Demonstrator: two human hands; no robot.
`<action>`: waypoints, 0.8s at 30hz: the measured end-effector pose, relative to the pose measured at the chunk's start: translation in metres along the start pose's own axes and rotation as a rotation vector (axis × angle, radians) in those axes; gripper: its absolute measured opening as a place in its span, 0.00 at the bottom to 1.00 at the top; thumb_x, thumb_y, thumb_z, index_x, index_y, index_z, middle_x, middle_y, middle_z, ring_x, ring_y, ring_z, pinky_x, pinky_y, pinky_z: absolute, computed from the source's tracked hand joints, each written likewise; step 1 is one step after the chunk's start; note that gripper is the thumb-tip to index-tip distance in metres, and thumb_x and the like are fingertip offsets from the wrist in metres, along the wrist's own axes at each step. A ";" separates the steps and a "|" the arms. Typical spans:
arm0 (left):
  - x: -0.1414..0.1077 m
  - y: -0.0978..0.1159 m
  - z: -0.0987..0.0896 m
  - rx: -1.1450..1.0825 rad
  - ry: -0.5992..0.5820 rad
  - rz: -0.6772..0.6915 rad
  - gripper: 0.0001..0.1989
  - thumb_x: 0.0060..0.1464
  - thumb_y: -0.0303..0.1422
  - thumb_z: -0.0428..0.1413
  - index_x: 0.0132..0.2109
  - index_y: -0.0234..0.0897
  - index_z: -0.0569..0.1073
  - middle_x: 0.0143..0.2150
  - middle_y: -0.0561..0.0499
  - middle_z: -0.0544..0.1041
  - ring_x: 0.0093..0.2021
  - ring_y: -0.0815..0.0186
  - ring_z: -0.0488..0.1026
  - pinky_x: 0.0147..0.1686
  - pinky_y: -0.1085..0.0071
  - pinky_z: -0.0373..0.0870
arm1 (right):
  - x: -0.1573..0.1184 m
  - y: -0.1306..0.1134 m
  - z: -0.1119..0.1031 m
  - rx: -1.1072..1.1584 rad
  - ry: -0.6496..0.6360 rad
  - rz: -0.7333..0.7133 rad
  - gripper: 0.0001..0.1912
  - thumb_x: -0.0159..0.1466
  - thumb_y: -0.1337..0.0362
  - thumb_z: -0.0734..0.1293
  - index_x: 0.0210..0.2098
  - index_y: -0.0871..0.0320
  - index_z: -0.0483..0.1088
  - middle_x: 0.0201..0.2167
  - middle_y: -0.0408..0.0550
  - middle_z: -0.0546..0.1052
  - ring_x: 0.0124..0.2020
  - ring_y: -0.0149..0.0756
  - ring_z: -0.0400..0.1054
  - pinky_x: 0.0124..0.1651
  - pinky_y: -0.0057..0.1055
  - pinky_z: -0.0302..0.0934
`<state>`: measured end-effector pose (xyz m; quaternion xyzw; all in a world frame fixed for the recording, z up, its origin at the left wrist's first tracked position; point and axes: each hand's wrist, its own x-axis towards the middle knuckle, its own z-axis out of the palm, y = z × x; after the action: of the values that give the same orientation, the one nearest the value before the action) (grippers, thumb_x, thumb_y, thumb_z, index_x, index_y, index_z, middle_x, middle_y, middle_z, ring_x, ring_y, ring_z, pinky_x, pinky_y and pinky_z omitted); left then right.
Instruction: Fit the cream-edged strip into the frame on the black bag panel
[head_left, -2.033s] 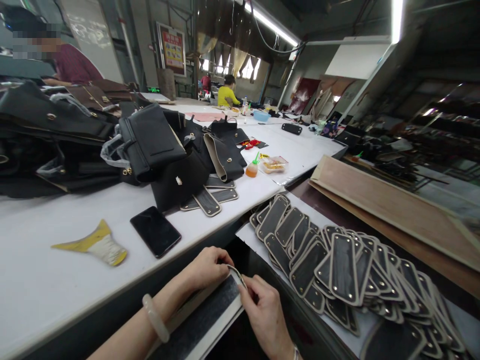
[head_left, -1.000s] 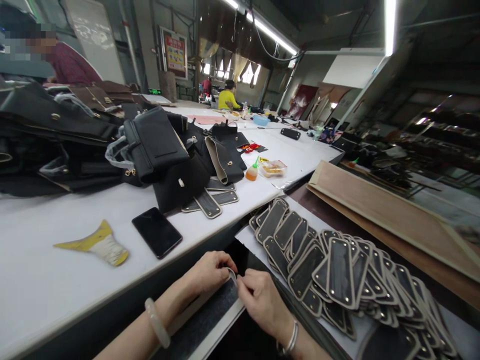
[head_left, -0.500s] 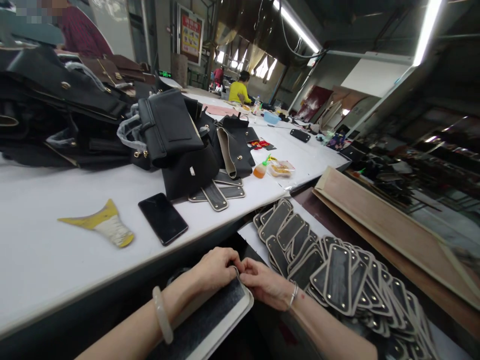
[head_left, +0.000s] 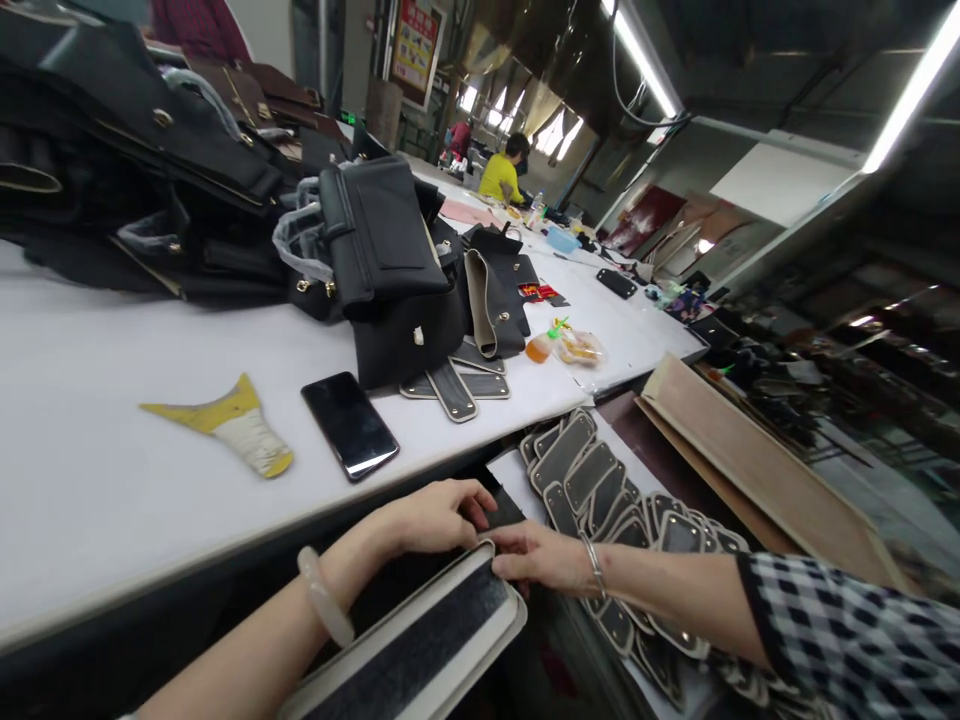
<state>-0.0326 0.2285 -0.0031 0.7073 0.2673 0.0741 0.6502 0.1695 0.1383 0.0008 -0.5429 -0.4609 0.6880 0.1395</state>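
Observation:
A long black leather bag piece (head_left: 431,645) with pale edges lies slanted below my hands, its near end cut off by the frame. My right hand (head_left: 540,556) pinches its far corner, thumb on top and fingers round the back. Just above that corner hovers my left hand (head_left: 439,515), fingers loosely bent and apart, with nothing visible in them. The left forearm passes over the piece's far edge. Beside my right forearm lies a heap of dark, pale-edged straps with rivets (head_left: 592,475).
A white table (head_left: 82,480) carries a phone (head_left: 350,425), a yellow-and-white pointed piece (head_left: 232,425), black bags (head_left: 390,240), an orange bottle (head_left: 538,347) and loose straps (head_left: 452,388). A brown board (head_left: 765,460) stands right of the heap. A person in yellow (head_left: 499,178) sits far back.
My left hand has loosened from the corner and lifted slightly; my right hand has moved onto it. The piece shows more of its top. The view has shifted, revealing a checked right sleeve.

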 end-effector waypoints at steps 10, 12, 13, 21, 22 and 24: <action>-0.117 -0.009 -0.032 0.043 0.488 -0.129 0.22 0.55 0.47 0.49 0.47 0.34 0.74 0.41 0.49 0.77 0.42 0.58 0.71 0.43 0.66 0.66 | -0.011 0.014 0.005 -0.287 0.067 -0.199 0.31 0.66 0.47 0.61 0.64 0.55 0.59 0.63 0.50 0.63 0.64 0.43 0.55 0.66 0.44 0.42; -0.140 -0.016 -0.018 -0.052 0.590 -0.133 0.23 0.56 0.49 0.49 0.46 0.36 0.75 0.43 0.49 0.78 0.46 0.57 0.72 0.49 0.65 0.65 | -0.012 0.017 0.009 -0.313 0.093 -0.207 0.34 0.66 0.44 0.60 0.65 0.56 0.56 0.63 0.52 0.63 0.64 0.43 0.55 0.66 0.43 0.43; -0.150 -0.020 -0.009 -0.121 0.646 -0.135 0.23 0.56 0.51 0.49 0.45 0.37 0.75 0.44 0.48 0.79 0.48 0.56 0.72 0.52 0.64 0.64 | -0.012 0.019 0.011 -0.318 0.108 -0.213 0.35 0.66 0.43 0.60 0.65 0.57 0.56 0.63 0.53 0.62 0.64 0.44 0.55 0.67 0.43 0.42; -0.195 -0.070 0.071 -0.795 0.912 -0.167 0.32 0.53 0.59 0.50 0.48 0.36 0.76 0.53 0.43 0.76 0.58 0.51 0.68 0.61 0.57 0.59 | -0.006 0.033 0.011 -0.139 0.063 -0.257 0.35 0.65 0.42 0.61 0.65 0.54 0.57 0.65 0.49 0.59 0.66 0.44 0.51 0.67 0.42 0.43; -0.197 -0.074 0.078 -0.831 0.914 -0.166 0.32 0.54 0.59 0.49 0.49 0.35 0.76 0.53 0.42 0.76 0.58 0.51 0.68 0.60 0.57 0.60 | -0.005 0.035 0.010 -0.143 0.073 -0.263 0.35 0.65 0.43 0.61 0.65 0.54 0.57 0.65 0.49 0.59 0.66 0.44 0.50 0.68 0.43 0.42; -0.200 -0.079 0.091 -0.864 0.924 -0.161 0.33 0.55 0.58 0.49 0.51 0.35 0.75 0.54 0.42 0.76 0.58 0.50 0.68 0.60 0.55 0.61 | -0.002 0.040 0.007 -0.162 0.086 -0.275 0.34 0.65 0.44 0.61 0.65 0.53 0.56 0.65 0.49 0.59 0.66 0.44 0.49 0.69 0.43 0.39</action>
<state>-0.1827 0.0544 -0.0433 0.2541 0.5186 0.4236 0.6979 0.1760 0.1120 -0.0300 -0.5130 -0.5784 0.5993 0.2077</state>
